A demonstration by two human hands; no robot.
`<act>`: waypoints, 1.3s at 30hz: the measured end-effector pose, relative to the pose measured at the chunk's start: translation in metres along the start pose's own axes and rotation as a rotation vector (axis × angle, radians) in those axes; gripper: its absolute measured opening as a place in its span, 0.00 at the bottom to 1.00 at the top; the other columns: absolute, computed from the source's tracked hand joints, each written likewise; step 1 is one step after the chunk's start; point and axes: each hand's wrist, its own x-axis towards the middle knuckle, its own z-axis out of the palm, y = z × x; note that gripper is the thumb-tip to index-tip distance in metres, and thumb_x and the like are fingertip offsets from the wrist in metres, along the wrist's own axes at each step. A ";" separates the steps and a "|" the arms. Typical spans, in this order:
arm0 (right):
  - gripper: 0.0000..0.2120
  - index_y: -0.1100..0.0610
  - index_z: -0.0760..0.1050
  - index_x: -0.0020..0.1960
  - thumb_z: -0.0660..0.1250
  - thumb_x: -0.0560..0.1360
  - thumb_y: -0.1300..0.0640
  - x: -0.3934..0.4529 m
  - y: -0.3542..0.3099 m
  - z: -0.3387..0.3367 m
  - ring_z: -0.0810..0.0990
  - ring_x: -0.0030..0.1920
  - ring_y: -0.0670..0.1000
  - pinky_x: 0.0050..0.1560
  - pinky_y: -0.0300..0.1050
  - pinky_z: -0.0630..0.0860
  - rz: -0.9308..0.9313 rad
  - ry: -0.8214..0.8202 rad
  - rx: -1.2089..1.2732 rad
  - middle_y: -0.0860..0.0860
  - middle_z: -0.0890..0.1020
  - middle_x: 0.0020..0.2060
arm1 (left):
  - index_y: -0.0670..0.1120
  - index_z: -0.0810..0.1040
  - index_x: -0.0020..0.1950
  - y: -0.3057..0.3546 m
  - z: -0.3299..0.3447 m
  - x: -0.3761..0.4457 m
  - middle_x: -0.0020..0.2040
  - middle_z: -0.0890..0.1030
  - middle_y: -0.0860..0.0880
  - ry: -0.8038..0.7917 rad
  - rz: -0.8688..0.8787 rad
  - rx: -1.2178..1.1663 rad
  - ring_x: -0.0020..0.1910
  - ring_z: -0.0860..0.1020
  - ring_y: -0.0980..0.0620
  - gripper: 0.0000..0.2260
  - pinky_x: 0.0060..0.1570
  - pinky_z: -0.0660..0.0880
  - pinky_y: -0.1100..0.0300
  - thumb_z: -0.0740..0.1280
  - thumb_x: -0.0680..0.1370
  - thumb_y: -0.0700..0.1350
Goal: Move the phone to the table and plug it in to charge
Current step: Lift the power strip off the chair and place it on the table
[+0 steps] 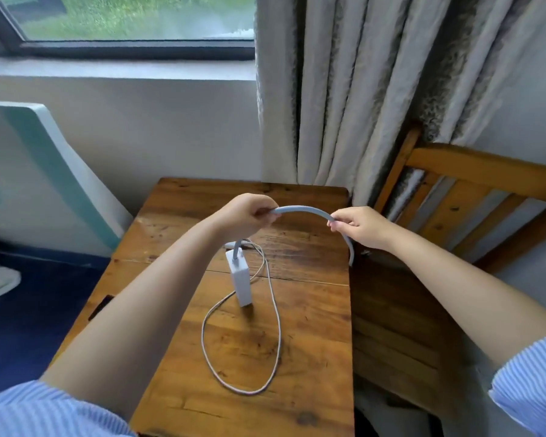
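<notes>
A thick grey cable [303, 210] arches above the wooden table [312, 389]. My left hand [245, 216] grips its left end and my right hand [361, 227] grips it further right, where it drops past the table's right edge. Below my left hand a white charger block [241, 280] stands on the table, with a thin white charging cord [276, 313] looping across the tabletop in front of it. No phone is in view.
A wooden chair [473, 197] stands to the right of the table against a grey curtain [375, 89]. A window [133, 23] is at the back. A white and teal board [44, 171] leans on the wall at left, above blue flooring.
</notes>
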 end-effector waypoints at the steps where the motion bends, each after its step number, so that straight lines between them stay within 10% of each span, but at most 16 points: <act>1: 0.09 0.59 0.76 0.53 0.60 0.78 0.58 -0.002 0.001 0.001 0.78 0.52 0.58 0.54 0.53 0.76 0.009 0.017 -0.021 0.59 0.81 0.49 | 0.38 0.78 0.46 -0.009 0.002 -0.001 0.31 0.71 0.54 0.021 -0.006 0.014 0.30 0.67 0.57 0.05 0.28 0.64 0.73 0.63 0.76 0.36; 5: 0.09 0.62 0.76 0.51 0.60 0.77 0.59 -0.012 0.013 -0.003 0.79 0.51 0.61 0.54 0.60 0.76 0.104 0.016 -0.047 0.64 0.81 0.48 | 0.38 0.77 0.49 -0.049 0.027 -0.003 0.45 0.76 0.45 0.003 -0.134 0.042 0.46 0.73 0.47 0.05 0.43 0.69 0.60 0.63 0.76 0.37; 10: 0.06 0.56 0.72 0.41 0.61 0.76 0.62 -0.009 0.029 0.001 0.75 0.39 0.56 0.41 0.46 0.70 0.152 -0.033 -0.036 0.53 0.75 0.35 | 0.39 0.77 0.54 -0.073 0.066 0.003 0.56 0.74 0.42 -0.093 -0.175 0.022 0.58 0.70 0.45 0.08 0.53 0.66 0.57 0.62 0.78 0.40; 20: 0.16 0.48 0.64 0.32 0.57 0.79 0.54 0.048 0.049 0.005 0.67 0.28 0.46 0.30 0.41 0.61 0.110 -0.125 -0.082 0.47 0.67 0.26 | 0.41 0.76 0.55 -0.070 0.058 0.070 0.55 0.76 0.41 -0.088 -0.045 0.320 0.52 0.75 0.42 0.09 0.49 0.73 0.51 0.59 0.79 0.39; 30: 0.10 0.63 0.74 0.56 0.60 0.77 0.61 0.123 0.114 0.015 0.77 0.52 0.59 0.51 0.49 0.73 0.047 0.128 -0.053 0.61 0.80 0.51 | 0.48 0.71 0.64 -0.082 0.060 0.192 0.58 0.75 0.47 -0.151 0.012 0.814 0.59 0.70 0.44 0.16 0.57 0.69 0.53 0.60 0.76 0.39; 39: 0.12 0.62 0.74 0.59 0.60 0.77 0.62 0.177 0.180 0.059 0.75 0.49 0.63 0.48 0.54 0.75 0.162 0.193 -0.274 0.63 0.79 0.48 | 0.46 0.72 0.64 -0.122 0.128 0.243 0.63 0.74 0.44 -0.188 -0.155 0.761 0.64 0.66 0.42 0.17 0.67 0.61 0.48 0.58 0.76 0.37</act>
